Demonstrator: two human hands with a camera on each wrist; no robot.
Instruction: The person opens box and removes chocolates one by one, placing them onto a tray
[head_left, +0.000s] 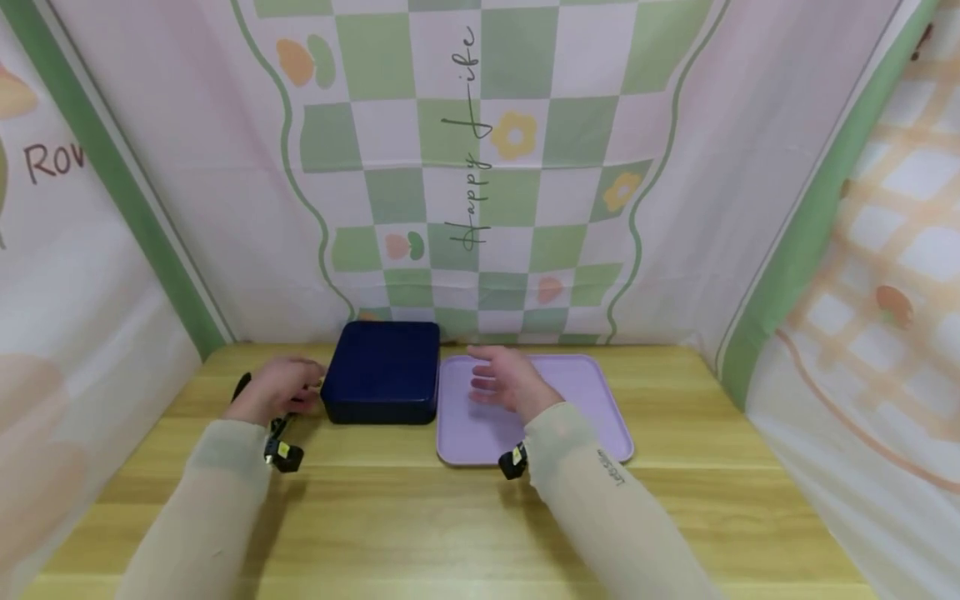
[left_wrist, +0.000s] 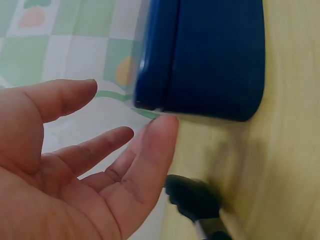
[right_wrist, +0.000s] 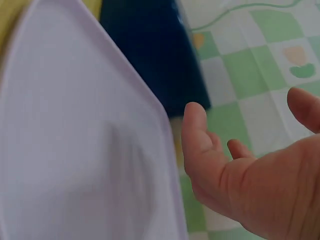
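Observation:
A dark blue lidded box (head_left: 384, 367) sits closed at the back of the table, its lid seam showing in the left wrist view. My left hand (head_left: 281, 387) is beside the box's left side, fingers loosely bent and holding nothing; whether a fingertip touches the box I cannot tell. Black-headed tongs (left_wrist: 195, 197) lie on the table beneath this hand, mostly hidden by it. Over the light purple tray (head_left: 468, 437) hovers my right hand (head_left: 510, 382), fingers spread and nothing in them. The right wrist view has the tray's rim and the box (right_wrist: 150, 55) beyond the fingers.
The wooden table (head_left: 390, 525) ends at a hanging checked curtain (head_left: 517, 192) behind the box and tray. Cloth panels (head_left: 862, 275) close in the sides. Small black cameras are strapped at both wrists.

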